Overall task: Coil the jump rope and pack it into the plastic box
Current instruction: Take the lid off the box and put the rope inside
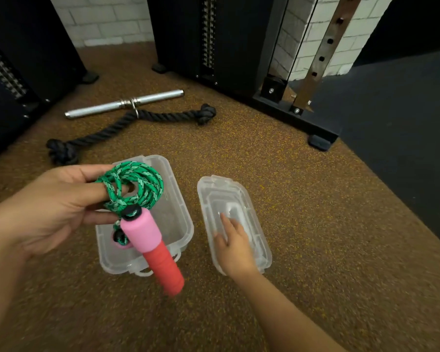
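The left hand (48, 212) pinches the coiled green jump rope (132, 185) directly above the open plastic box (181, 224); its pink handle (151, 243) hangs downward. The right hand (233, 246) rests spread on the lid (249, 196) beside it.

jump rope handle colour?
Two-tone: the handle is pale pink at the rope end, red at the free end. Head view.
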The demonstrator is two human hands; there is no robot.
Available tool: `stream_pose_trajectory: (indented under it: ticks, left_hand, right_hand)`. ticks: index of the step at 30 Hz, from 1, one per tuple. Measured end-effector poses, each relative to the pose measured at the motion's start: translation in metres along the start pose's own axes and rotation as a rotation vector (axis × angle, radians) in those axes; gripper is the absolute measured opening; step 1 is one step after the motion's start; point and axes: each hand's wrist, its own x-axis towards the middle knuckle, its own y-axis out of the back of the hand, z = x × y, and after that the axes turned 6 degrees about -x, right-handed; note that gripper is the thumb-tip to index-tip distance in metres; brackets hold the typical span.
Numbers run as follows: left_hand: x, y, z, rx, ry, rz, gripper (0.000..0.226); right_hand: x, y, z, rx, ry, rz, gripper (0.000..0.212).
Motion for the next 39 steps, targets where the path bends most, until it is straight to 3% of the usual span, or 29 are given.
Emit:
stream_pose_trajectory:
  ticks: [4,7,9,10,16,21,31,39]
  left_hand:
    - [0.000,0.002,-0.001,-0.010,0.022,-0.005,0.080]
    - [0.003,0.000,-0.002,-0.087,0.058,0.036,0.031]
    - [0.006,0.000,-0.001,-0.106,0.060,0.080,0.033]
    - [0.007,0.001,-0.001,-0.106,0.050,0.089,0.039]
    - [0.009,0.002,0.001,-0.172,0.000,0.140,0.036]
    - [0.012,0.006,0.000,-0.216,-0.009,0.182,0.025]
    - [0.034,0.018,-0.026,-0.395,0.023,0.302,0.034]
    - [0.065,0.027,-0.059,-0.465,-0.003,0.425,0.023]
  right_hand:
    - [-0.013,0.004,-0.039,0.478,-0.009,0.038,0.037]
    - [-0.033,0.006,-0.069,0.727,0.136,-0.156,0.058]
    - [-0.042,0.002,-0.085,0.711,0.239,-0.293,0.084]
    - [-0.045,0.000,-0.092,0.677,0.276,-0.345,0.087]
    - [-0.036,-0.015,-0.114,0.520,0.357,-0.284,0.054]
    - [-0.019,-0.016,-0.123,0.491,0.375,-0.261,0.048]
    - [0.013,-0.032,-0.124,0.535,0.297,-0.343,0.033]
    - [0.034,-0.051,-0.116,0.468,0.235,-0.441,0.020]
